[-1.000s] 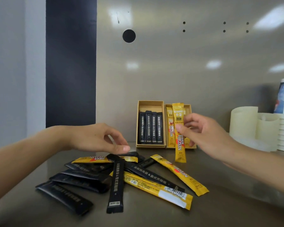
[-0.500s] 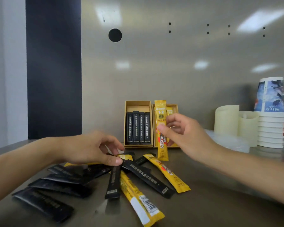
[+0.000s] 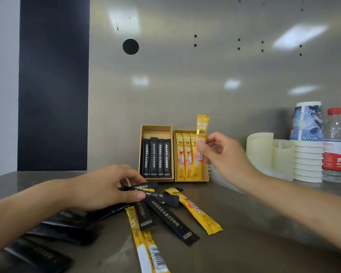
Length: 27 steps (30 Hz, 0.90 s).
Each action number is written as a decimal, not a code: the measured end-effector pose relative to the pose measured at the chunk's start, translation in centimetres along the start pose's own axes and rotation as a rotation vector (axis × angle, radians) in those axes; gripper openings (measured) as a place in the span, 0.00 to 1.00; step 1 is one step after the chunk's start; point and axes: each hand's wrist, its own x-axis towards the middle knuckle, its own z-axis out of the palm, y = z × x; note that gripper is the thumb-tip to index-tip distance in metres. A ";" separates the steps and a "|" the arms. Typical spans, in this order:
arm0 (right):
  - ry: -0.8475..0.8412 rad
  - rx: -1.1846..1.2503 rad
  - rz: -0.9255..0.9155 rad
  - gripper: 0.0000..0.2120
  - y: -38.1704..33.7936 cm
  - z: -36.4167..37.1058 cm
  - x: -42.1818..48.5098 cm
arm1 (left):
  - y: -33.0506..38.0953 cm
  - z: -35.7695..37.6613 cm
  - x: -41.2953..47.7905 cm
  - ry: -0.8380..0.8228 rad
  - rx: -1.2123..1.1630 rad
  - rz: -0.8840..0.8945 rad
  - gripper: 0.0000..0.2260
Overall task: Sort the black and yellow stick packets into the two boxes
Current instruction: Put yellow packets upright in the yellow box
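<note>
Yellow stick packet [image 3: 202, 126] stands upright in the right grip [image 3: 224, 156], pinched at mid-length between thumb and curled fingers. Its top pokes out above the grip and shows the digits 1 and 2, and below the thumb part of NESCAFE can be read. Just behind and below that grip sits the yellow-packet box [image 3: 191, 180], with three boxed yellow packets [image 3: 184, 154] side by side, two plainly marked NESCAFE. The held packet's lower end is at the box's right side; whether it touches the bottom cannot be told. Left of the grip, touching that box, the black-packet box [image 3: 155, 128] holds four boxed black packets [image 3: 155, 156], their white print too small to read. Nearer, the left grip [image 3: 106, 188] pinches a black packet [image 3: 161, 197] on the loose pile on the worktop [image 3: 264, 233]. Fanned out beneath it lie a long black packet [image 3: 171, 221], a loose yellow packet [image 3: 197, 209] reading NESCAFE and a barcoded yellow packet [image 3: 148, 243]. Right of the right grip stand cream holders [image 3: 260, 152], stacked paper cups [image 3: 307, 154] and a red-capped, red-labelled water bottle [image 3: 335, 146]
</note>
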 end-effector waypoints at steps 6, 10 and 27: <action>0.032 -0.101 0.166 0.06 3.3 -2.0 1.8 | -0.2 0.1 0.0 -0.017 0.014 0.011 0.25; 0.008 -0.136 0.183 0.05 3.6 -1.9 2.4 | -0.3 0.1 0.0 -0.028 0.032 0.010 0.24; -0.036 -0.449 0.130 0.11 4.0 0.8 5.3 | -0.1 0.0 -0.1 -0.045 0.050 0.007 0.21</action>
